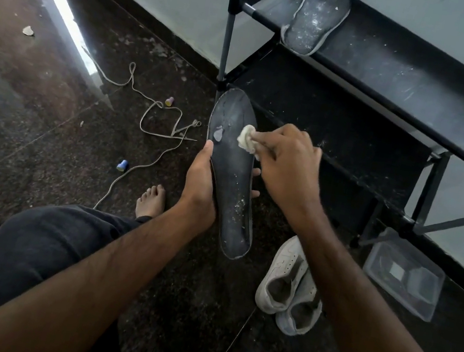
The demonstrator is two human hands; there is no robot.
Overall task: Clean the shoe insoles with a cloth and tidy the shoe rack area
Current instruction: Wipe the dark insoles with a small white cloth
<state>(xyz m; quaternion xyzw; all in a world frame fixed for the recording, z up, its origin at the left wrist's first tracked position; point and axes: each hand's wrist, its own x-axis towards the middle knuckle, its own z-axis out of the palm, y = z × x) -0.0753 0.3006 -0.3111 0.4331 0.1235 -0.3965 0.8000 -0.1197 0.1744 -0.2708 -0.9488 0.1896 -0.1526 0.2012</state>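
My left hand grips a long dark insole by its middle, thumb on the left edge and fingertips showing past the right edge. The insole points away from me and carries white specks and a pale patch near its toe. My right hand pinches a small crumpled white cloth and presses it on the insole's upper right part. A second dusty dark insole lies on the top shelf of the black shoe rack, overhanging its front.
A pair of white sneakers sits on the dark stone floor below my right arm. A clear plastic container lies under the rack. Loose shoelaces and two small caps are scattered left. My bare foot and knee are near.
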